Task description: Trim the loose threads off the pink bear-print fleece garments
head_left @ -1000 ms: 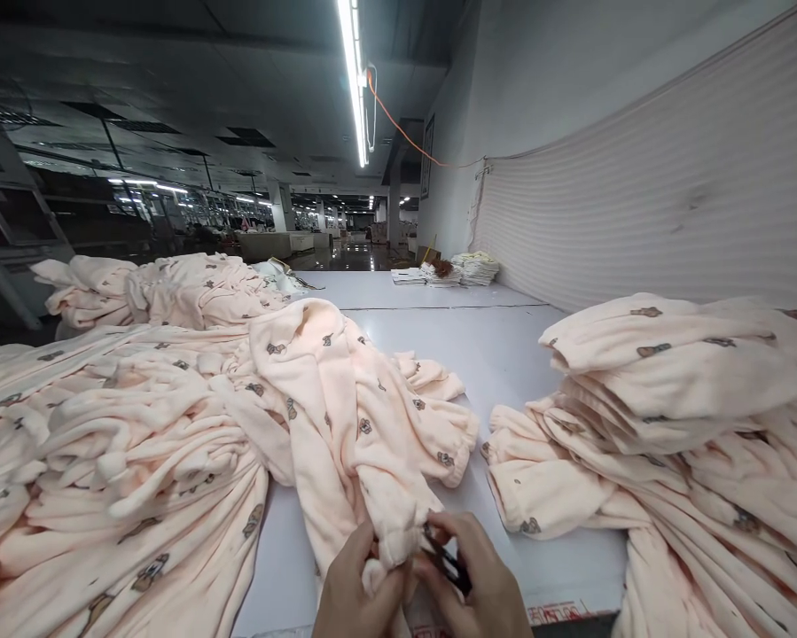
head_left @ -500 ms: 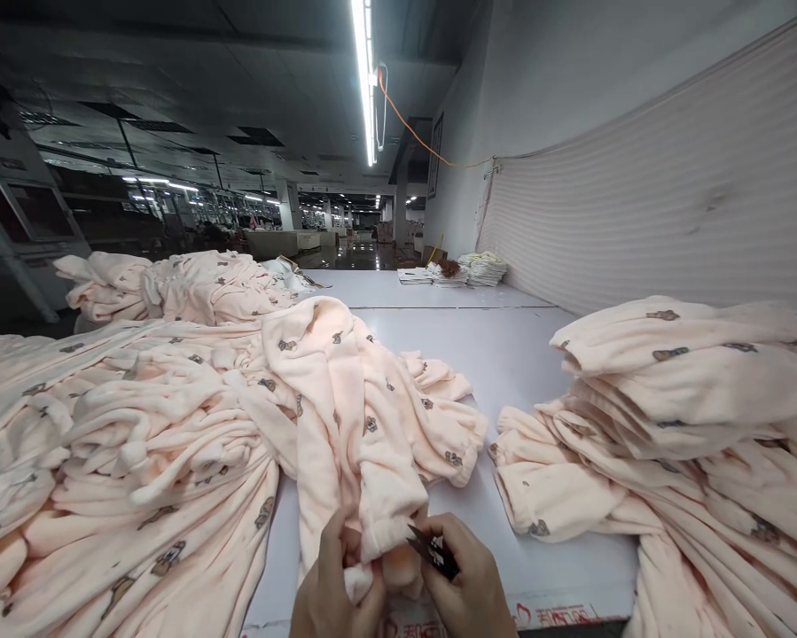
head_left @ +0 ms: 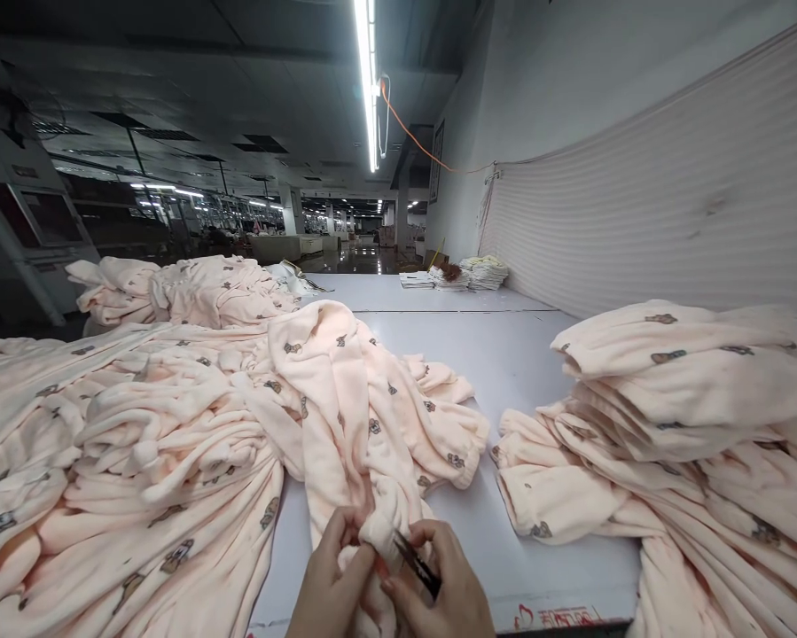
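Note:
A pale pink plush garment (head_left: 341,381) with small printed animal figures lies stretched toward me over the white table. My left hand (head_left: 332,576) is closed on the near end of a sleeve or leg, bunching its hem between thumb and fingers. Black thread snips (head_left: 417,564) rest in my right hand (head_left: 448,580), their tips pointing up and left against the bunched hem. The fingers of my right hand also sit close to the cloth below the hem. Whether a thread lies between the blades is too small to make out.
On the left spreads a large loose heap of the same pink garments (head_left: 152,461). Folded ones (head_left: 677,372) are stacked at the right, with others beneath. White stacked pieces (head_left: 484,273) stand at the far end of the table (head_left: 518,354), beside a curtained wall.
My left hand has turned and bunched the hem more tightly. The snips have moved slightly left and down, and now their tips lie against the cloth.

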`<state>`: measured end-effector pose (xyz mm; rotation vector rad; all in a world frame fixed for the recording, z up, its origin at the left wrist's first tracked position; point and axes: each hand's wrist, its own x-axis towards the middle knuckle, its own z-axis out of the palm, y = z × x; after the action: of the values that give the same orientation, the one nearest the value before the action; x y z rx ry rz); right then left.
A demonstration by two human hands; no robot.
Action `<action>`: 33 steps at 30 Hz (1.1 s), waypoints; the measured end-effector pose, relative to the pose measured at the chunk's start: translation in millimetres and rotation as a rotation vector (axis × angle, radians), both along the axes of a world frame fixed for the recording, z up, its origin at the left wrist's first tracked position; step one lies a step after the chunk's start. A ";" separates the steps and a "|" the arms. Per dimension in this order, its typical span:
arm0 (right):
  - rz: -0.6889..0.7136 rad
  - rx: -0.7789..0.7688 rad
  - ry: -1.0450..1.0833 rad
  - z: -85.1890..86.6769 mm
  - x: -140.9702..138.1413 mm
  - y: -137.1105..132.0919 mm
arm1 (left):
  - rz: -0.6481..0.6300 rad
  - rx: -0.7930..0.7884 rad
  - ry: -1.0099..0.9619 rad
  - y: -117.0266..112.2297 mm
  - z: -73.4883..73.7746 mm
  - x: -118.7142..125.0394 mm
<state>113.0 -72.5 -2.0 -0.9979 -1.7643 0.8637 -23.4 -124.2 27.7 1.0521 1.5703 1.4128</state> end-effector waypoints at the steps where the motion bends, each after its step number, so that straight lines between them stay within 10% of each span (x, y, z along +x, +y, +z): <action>1: -0.027 -0.026 0.008 -7.3 -3.5 -2.5 | 0.021 0.026 -0.021 -0.6 -2.4 1.9; 8: -0.146 0.085 -0.035 1.2 -0.6 17.6 | -0.027 0.148 0.370 -3.8 6.2 0.1; 16: 0.169 0.098 -0.333 38.2 23.1 31.9 | -0.233 -0.110 -0.620 0.9 8.5 -4.1; 33: 0.197 0.311 -0.435 36.8 36.8 26.5 | -0.175 -0.083 -0.775 3.0 25.9 2.5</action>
<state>149.8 -46.0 34.8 -0.8566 -2.3140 0.4841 -20.9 -121.2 53.6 0.4730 0.9336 1.3838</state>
